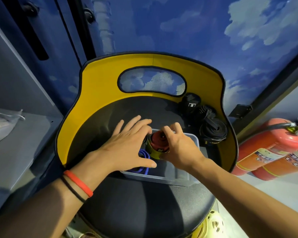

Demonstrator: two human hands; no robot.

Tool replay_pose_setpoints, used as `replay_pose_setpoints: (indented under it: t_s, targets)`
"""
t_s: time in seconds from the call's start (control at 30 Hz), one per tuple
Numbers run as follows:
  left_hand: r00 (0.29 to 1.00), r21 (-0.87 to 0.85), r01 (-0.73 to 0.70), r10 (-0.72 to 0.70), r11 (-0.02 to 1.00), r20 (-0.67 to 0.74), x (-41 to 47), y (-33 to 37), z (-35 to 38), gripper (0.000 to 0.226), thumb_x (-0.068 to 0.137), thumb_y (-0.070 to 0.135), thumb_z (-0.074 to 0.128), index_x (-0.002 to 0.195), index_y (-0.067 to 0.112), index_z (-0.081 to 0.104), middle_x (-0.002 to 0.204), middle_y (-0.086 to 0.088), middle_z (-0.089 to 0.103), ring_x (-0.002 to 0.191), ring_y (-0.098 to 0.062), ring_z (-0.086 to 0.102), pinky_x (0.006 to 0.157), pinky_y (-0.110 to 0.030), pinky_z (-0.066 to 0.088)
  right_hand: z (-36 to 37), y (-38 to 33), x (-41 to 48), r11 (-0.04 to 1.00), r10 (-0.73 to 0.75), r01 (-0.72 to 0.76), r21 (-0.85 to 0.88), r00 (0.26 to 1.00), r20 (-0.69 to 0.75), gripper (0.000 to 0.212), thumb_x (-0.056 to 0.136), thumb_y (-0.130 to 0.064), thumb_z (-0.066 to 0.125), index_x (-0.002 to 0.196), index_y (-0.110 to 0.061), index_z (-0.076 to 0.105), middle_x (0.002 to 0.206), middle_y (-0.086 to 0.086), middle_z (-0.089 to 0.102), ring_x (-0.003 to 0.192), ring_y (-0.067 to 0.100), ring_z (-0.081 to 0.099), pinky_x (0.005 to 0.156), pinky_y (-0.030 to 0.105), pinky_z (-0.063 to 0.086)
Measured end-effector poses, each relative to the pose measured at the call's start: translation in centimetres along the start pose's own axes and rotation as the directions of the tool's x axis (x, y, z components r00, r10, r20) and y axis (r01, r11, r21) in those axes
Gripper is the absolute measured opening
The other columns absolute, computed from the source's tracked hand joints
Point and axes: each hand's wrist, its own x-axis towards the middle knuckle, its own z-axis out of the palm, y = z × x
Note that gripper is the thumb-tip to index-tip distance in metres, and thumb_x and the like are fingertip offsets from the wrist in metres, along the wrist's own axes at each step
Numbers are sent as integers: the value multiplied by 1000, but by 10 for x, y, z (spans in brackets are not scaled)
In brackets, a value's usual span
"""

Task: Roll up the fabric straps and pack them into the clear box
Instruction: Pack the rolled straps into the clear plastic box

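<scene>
Your right hand (181, 148) is curled round a red and yellow roll (157, 143) of strap. It holds the roll just inside the clear box (162, 177), near the far wall. Your left hand (127, 145) is flat, with its fingers straight and spread. It is over the left part of the box, right beside the roll. A blue strap (144, 155) lies in the box under that hand. Some black rolls (212, 133) sit on the chair (100, 100) behind the box, to the right.

I think the roll is soft and light, but it may spring loose if you let go too soon. Hold it round its sides so the layers stay tight, and push it down next to the blue strap.
</scene>
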Motion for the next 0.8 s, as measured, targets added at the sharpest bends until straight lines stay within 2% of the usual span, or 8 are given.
replay_pose_setpoints:
  t_s: [0.13,0.27,0.33,0.43,0.53,0.63,0.8]
  targets:
    - [989,-24,-143,143,989,20,7,5,11,72,92,52,67,152,45,29,167,26,1,156,-7,-2,127,-54,9,-3,1,-1,998,-19,19,52,1000,-5,69,76,-38,85,129,-15,48,121,4,41,84,25,61,76,37,56]
    - [991,-16,-121,122,992,63,9,-2,12,75,94,47,66,156,48,25,167,25,9,155,-2,4,128,-44,10,-21,16,-7,998,-31,28,58,998,57,89,79,-31,79,152,-18,31,132,5,44,102,30,62,86,44,54]
    - [989,-17,-131,131,991,65,9,-2,10,74,93,46,66,155,50,26,167,26,8,154,-1,5,126,-40,9,-38,34,-11,999,23,-24,-39,999,-32,82,81,-36,71,151,-19,33,132,7,51,109,32,62,88,49,53]
    - [990,-2,-124,124,992,64,10,0,10,76,92,46,66,155,52,24,167,27,7,153,-2,9,123,-36,13,-58,68,-18,937,166,-222,-270,963,-214,62,84,-34,69,140,-19,49,127,11,58,111,35,59,89,49,52]
    - [993,-4,-111,111,994,49,12,1,11,78,89,46,68,154,53,25,166,28,10,152,-4,13,122,-36,17,-55,92,-25,862,255,-335,-380,935,-246,60,83,-31,70,139,-19,50,134,14,53,119,37,52,94,48,49]
    - [994,-15,-101,102,995,48,14,0,10,79,87,48,69,153,54,26,164,31,11,150,-3,16,121,-35,18,-44,105,-25,840,272,-349,-415,933,-235,70,85,-26,72,146,-20,39,142,16,45,129,38,44,102,47,44]
    - [993,-28,-107,108,994,46,15,-2,11,80,85,49,70,152,54,28,164,32,13,150,-2,17,120,-33,18,-38,116,-21,834,201,-310,-457,941,-273,68,80,-21,71,139,-21,38,124,11,53,120,33,50,109,46,35]
